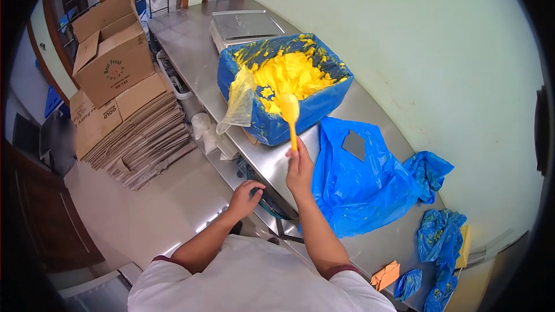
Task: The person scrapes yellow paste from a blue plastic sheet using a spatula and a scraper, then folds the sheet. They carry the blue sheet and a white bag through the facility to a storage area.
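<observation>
My right hand (301, 169) grips the handle of a yellow spoon-shaped spatula (291, 117), its head at the near edge of a yellow creamy mass (289, 75). This mass fills a box lined with blue plastic (324, 104), smeared with yellow along its inner walls. A clear plastic bag (238, 104), likely a piping bag with yellow smears, hangs over the box's left side. My left hand (245, 199) is beside the table's front edge, fingers loosely bent, with a gap between thumb and forefinger and nothing seen in it.
Behind the box sits a weighing scale (245, 26) on the steel table (191, 29). A blue plastic bag (370, 185) with a dark grey flat piece (354, 145) lies to the right. Flattened cardboard (139, 133) is stacked at left under an open carton (113, 60).
</observation>
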The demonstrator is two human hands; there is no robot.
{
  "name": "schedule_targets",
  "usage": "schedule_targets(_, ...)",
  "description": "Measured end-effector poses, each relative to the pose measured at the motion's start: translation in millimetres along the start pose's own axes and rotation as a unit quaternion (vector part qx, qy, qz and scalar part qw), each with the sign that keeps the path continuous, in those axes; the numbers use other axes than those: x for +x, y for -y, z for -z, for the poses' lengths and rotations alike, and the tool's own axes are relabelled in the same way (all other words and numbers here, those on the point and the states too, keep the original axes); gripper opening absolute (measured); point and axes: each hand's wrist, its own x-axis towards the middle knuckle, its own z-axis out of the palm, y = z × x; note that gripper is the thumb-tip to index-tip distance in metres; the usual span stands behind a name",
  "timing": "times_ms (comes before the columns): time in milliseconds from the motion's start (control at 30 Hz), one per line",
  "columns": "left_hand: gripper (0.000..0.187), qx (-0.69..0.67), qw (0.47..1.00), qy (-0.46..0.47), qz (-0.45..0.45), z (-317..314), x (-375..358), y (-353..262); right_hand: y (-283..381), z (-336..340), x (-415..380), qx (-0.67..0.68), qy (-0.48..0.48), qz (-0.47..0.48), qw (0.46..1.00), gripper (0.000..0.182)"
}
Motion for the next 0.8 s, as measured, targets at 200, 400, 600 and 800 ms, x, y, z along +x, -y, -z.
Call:
schedule_targets(200,0.014,0.003,0.999,-0.032,0.01,11.8,-2.8,15.9,-1.5,39.1,-46.8,0.018,-0.074,-0.059,0.995,0.037)
schedule_targets(400,0.017,0.027,0.999,-0.008,0.017,14.0,-4.5,3.7,66.9,14.7,-36.5,0.36,0.027,-0.265,0.894,0.033)
schedule_targets(600,0.018,0.014,0.997,-0.018,0.077,24.5,-15.0,6.8,89.6,-20.4,-11.3,0.495,0.085,-0.279,0.818,0.037)
schedule_targets(800,0.017,0.015,0.997,-0.041,0.064,30.3,-22.2,20.7,88.9,-55.5,8.0,0.504,0.095,-0.304,0.803,0.031)
